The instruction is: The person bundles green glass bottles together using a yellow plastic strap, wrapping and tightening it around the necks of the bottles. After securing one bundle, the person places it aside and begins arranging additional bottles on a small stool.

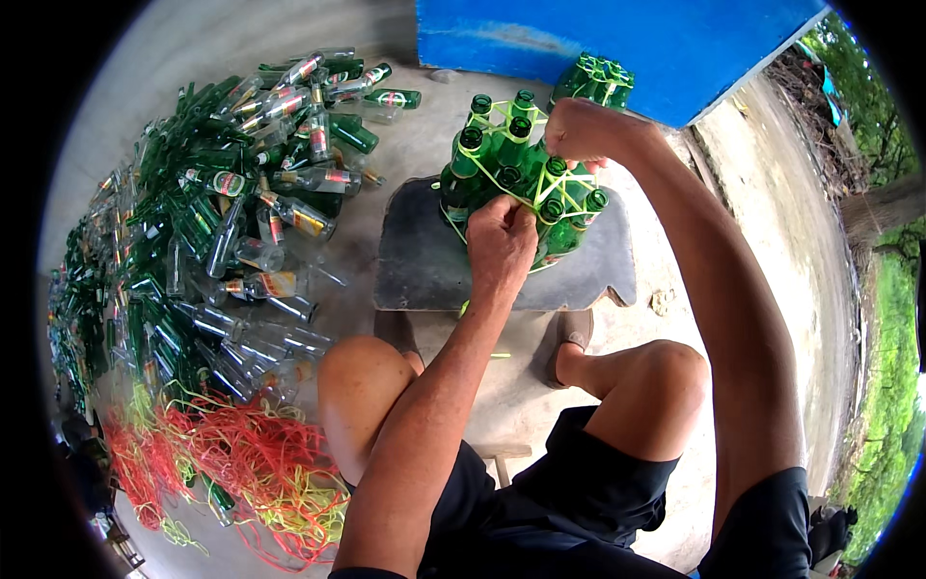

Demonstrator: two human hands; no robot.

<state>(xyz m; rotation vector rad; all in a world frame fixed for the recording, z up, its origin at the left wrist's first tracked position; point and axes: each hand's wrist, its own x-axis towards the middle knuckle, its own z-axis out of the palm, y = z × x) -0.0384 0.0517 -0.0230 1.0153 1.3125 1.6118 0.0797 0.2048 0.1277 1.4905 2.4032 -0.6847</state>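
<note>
A bundle of green glass bottles [512, 150] stands upright on a low dark stool-like table [427, 253] before me. Yellow-green plastic strapping [486, 168] is looped around and between the bottle necks. At the near side of the bundle, my left hand [503, 235] pinches the strapping between thumb and fingers. Over the far right necks, my right hand [582, 134] is curled with the wrist bent. Strapping runs up to it, though the fingers partly hide what they hold. The bottles behind both hands are partly covered.
A large heap of loose green and clear bottles [224, 181] lies on the left. Nearer me is a tangle of red and yellow strapping [239, 449]. Another strapped green bundle [595, 81] stands by a blue panel [499, 40]. My knees flank the table's near side.
</note>
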